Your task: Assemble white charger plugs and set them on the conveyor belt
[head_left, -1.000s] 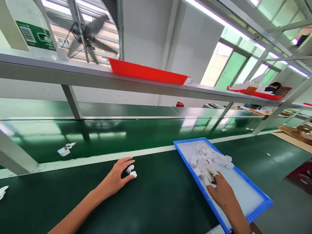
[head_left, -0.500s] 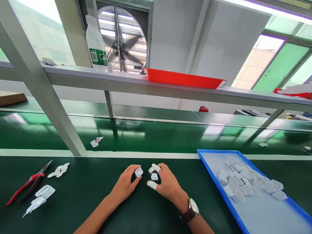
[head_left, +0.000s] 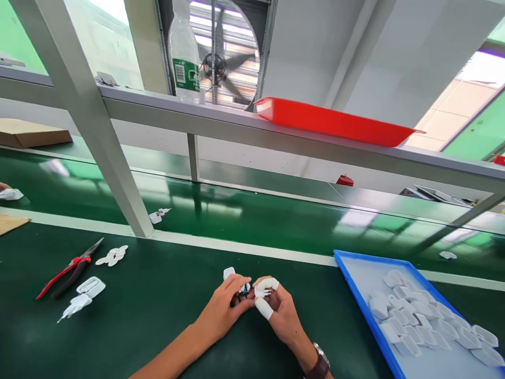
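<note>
- The left hand (head_left: 224, 305) is clamping thumb and fingertips on a small dark-and-white part (head_left: 245, 288), above the dark green table (head_left: 173, 295)
- Close beside it, the right hand (head_left: 282, 310) is pinching a small white piece (head_left: 263, 292) between covered thumb and forefinger; whether the two pieces are touching, the fingers are hiding
- With so little edge showing, the white piece could be slipping or twisting if those smooth-looking finger covers (head_left: 264, 309) are gripping loosely
- Uneven pressure could be bending its thin prongs
- A loose white cap (head_left: 229, 272) is lying just beyond the left fingers, where a stray knuckle could be nudging it away
</note>
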Motion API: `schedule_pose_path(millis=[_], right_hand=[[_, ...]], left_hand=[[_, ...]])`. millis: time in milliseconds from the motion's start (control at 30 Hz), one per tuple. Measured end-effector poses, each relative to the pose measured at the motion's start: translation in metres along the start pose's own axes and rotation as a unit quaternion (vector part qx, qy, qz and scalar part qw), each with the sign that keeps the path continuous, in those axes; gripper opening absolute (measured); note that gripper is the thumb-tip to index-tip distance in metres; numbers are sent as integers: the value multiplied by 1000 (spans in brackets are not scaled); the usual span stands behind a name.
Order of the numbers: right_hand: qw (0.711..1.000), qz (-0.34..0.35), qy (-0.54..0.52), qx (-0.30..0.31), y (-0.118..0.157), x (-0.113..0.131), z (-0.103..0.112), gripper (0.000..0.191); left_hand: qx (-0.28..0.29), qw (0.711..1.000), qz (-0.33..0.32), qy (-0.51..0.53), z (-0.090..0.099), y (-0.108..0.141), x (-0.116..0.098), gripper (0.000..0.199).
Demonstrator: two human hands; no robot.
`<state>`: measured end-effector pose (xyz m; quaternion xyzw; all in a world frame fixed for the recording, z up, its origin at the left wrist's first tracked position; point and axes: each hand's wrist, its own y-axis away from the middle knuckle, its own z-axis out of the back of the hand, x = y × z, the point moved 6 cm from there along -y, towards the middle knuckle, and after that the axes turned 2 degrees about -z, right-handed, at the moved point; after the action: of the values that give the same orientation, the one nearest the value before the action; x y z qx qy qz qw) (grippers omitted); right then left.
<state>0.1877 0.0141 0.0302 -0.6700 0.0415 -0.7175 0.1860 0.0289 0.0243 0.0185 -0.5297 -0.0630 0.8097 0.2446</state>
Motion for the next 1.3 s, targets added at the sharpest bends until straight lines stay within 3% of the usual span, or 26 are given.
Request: schedule_pose_path(millis=[100,300,500,700,833,967,1067,1133,1233,1300], right_hand=[[999,33,19,5,3,9,-2,9],[995,40,67,-58,7,5,2,9],[990,43,104,-88,5,7,13,7],[988,69,139,-24,5,9,11,32],[993,42,110,-12,6,2,9,29],[994,-14,54,-95,9,-15,21,29],[990,-30,7,-137,10,-21,26,36],[992,-25,-15,-126,9,-19,25,35],[995,-11,-27,-98,6,-11,21,30],[996,-3,-20,-87,5,-7,20,31]], left_hand=[[-8,993,34,115,0,-3,-4,23],[-49,950,92,296,-2,-4,-3,30],[-15,911,172,374,-8,-2,-4,49],[-23,913,133,386,-7,-4,-7,49],[-51,940,69,331,1,-5,-7,46],[-49,992,15,118,19,-8,-3,50],[-73,996,17,-51,35,-11,15,62],[-74,990,35,-117,38,-12,29,54],[-37,991,55,-115,32,-12,39,34],[-21,996,37,-79,26,-11,32,31]])
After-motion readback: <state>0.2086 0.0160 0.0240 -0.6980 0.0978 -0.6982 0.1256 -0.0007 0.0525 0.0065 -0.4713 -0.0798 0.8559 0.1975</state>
